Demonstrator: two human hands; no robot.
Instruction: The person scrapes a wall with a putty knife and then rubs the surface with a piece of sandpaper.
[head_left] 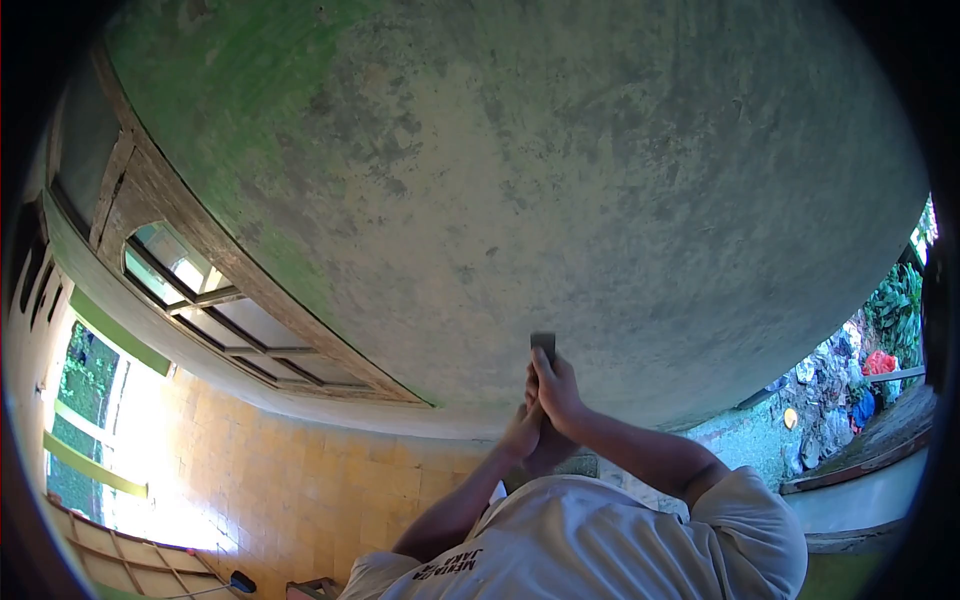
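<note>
My right hand (557, 388) is wrapped round a scraper (543, 344), its thumb lying along the tool just below a short, flat, grey blade. The blade points away from me and overlaps the lower part of the wall (560, 220) in this view. Just below, my left hand (523, 430) is closed close against the right one, fingers curled at the lower end of the grip. The handle itself is hidden by both hands. Patchy grey covers most of the wall, with green paint (240, 90) at the upper left.
A wooden-framed window (210, 290) is set in the wall at the left. Yellowish floor tiles (330, 455) spread below, with bright light from an opening (100, 410) at far left. On the right are a ledge (860, 465), plants (893, 305) and a red thing (880, 364) outside.
</note>
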